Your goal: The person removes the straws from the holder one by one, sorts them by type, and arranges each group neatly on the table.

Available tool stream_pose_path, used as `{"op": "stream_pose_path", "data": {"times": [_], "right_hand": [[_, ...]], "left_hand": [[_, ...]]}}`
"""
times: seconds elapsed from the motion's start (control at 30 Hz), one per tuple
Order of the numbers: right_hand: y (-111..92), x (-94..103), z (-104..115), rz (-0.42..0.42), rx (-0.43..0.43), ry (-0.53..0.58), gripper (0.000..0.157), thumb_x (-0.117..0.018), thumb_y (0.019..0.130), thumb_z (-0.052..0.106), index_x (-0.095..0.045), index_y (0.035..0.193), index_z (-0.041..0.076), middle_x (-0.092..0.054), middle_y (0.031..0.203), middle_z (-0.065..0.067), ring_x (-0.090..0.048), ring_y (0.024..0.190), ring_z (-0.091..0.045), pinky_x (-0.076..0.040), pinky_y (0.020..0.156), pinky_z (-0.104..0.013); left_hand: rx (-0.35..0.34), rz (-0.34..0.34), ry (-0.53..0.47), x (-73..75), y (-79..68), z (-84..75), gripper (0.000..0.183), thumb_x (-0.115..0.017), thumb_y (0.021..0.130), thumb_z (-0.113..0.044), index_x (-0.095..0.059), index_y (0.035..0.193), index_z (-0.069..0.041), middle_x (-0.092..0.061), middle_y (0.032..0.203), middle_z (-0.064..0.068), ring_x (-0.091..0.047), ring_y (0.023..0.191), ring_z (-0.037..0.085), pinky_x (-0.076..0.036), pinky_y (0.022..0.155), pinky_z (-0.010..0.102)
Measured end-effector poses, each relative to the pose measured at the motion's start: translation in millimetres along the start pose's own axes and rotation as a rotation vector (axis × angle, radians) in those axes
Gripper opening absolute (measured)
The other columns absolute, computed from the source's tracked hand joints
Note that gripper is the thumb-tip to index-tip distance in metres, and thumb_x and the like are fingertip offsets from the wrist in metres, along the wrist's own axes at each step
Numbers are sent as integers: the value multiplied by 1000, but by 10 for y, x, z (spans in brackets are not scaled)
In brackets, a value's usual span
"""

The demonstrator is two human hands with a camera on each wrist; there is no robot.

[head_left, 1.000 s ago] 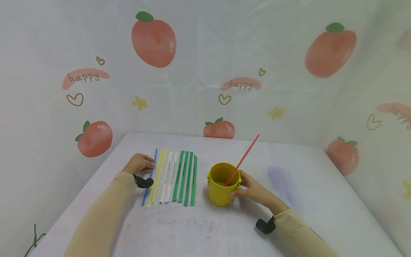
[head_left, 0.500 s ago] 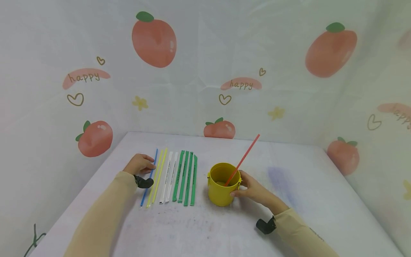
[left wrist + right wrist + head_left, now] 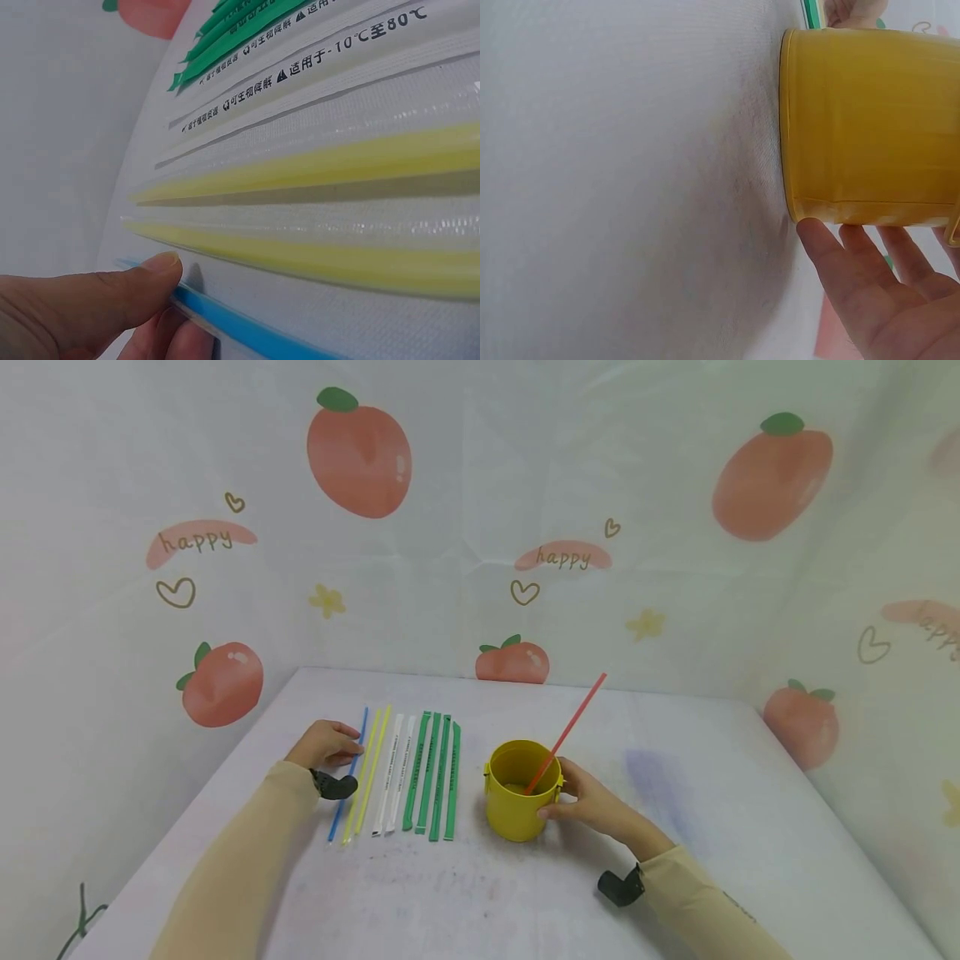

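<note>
My left hand (image 3: 326, 743) pinches a thin blue straw (image 3: 333, 827) in a clear wrapper between thumb and fingers, near its far end. In the left wrist view the thumb (image 3: 154, 274) lies over the blue straw (image 3: 225, 315). Two yellow straws (image 3: 360, 165) run alongside it. A yellow bucket (image 3: 513, 814) stands upright on the table, with a red straw (image 3: 573, 727) leaning out over its rim. At the bucket's right side my right hand (image 3: 596, 802) touches the wall. The right wrist view shows its fairly straight fingers (image 3: 862, 259) against the bucket (image 3: 877, 127).
Right of the yellow straws lie two white paper-wrapped straws (image 3: 386, 777). Several green-wrapped straws (image 3: 437, 777) come after them, left of the bucket. All rest on a white-covered table (image 3: 420, 902). A printed curtain (image 3: 465, 527) hangs behind the table.
The near end of the blue straw has shifted very slightly left. Both hands, the bucket and the other straws look the same.
</note>
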State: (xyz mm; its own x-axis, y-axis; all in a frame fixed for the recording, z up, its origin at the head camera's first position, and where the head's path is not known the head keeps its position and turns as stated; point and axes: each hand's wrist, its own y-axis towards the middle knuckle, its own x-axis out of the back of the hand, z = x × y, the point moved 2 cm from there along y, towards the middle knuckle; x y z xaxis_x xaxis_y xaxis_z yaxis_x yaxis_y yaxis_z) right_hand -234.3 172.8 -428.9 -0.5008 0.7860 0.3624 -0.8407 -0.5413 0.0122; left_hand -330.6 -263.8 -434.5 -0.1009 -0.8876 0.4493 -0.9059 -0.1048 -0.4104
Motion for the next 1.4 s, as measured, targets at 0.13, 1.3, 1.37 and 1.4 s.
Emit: {"op": "stream_pose_path", "data": {"times": [0.13,1.3,1.37,1.4], "right_hand": [[5,0,-5,5,-1,2,81,-76,84,18,-30,150,6,-37,151,-15,-38,135,-43,-29,110,-63],[9,5,-10,1,-12,-6,81,-76,84,18,-30,150,7,-37,151,-14,-37,136,-43,-27,111,-63],[14,6,-13,2,-6,-5,81,-76,84,18,-30,150,7,-37,151,-14,-38,136,-43,-27,111,-63],[17,6,-14,4,-2,-4,81,-76,84,18,-30,150,7,-37,151,-14,-38,136,-42,-27,111,-63]], "left_hand": [[8,-3,-8,-5,-20,-8,42,-71,84,0,-55,122,8,-60,83,4,-58,63,7,-55,61,21],[27,13,-31,16,-90,-41,44,-72,85,-4,-53,124,7,-59,82,3,-58,66,9,-56,64,22],[38,6,-39,17,-85,-40,44,-72,85,-4,-54,124,6,-59,83,4,-58,66,9,-56,65,22],[38,10,-43,23,-81,-36,44,-73,84,-4,-55,123,6,-60,83,4,-58,66,9,-57,65,22]]}}
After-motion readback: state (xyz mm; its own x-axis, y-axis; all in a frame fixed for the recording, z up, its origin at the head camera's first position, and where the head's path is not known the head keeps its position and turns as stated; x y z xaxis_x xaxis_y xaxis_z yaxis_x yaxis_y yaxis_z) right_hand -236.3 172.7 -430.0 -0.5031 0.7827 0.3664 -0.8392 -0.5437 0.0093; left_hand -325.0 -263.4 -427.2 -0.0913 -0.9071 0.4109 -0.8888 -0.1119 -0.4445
